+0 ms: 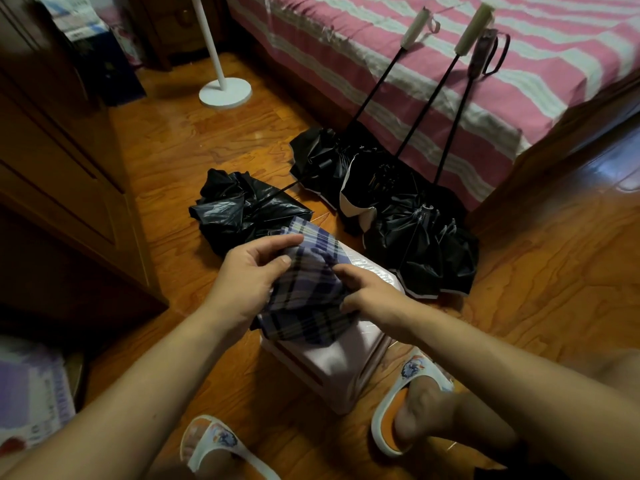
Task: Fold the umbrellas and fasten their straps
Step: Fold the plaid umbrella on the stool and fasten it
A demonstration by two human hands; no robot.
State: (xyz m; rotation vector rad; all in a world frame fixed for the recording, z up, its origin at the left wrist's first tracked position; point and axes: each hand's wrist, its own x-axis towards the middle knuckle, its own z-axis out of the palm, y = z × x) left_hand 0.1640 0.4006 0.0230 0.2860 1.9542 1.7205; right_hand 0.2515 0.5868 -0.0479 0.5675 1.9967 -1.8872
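A purple plaid umbrella (304,296) lies bunched on a pale pink stool (343,368) in front of me. My left hand (247,278) grips its cloth from the left, thumb and fingers curled over a fold. My right hand (367,289) pinches the cloth from the right. Beyond the stool, three unfolded black umbrellas (398,202) stand with their canopies on the floor and their shafts leaning on the bed; two have cream handles (414,27), one a dark handle (485,51). Another crumpled black umbrella (242,209) lies on the floor to the left.
A bed with a pink striped cover (450,64) fills the back right. A white lamp stand base (225,91) sits on the wooden floor at the back. A dark wooden wardrobe (62,168) runs along the left. My slippered feet (408,393) flank the stool.
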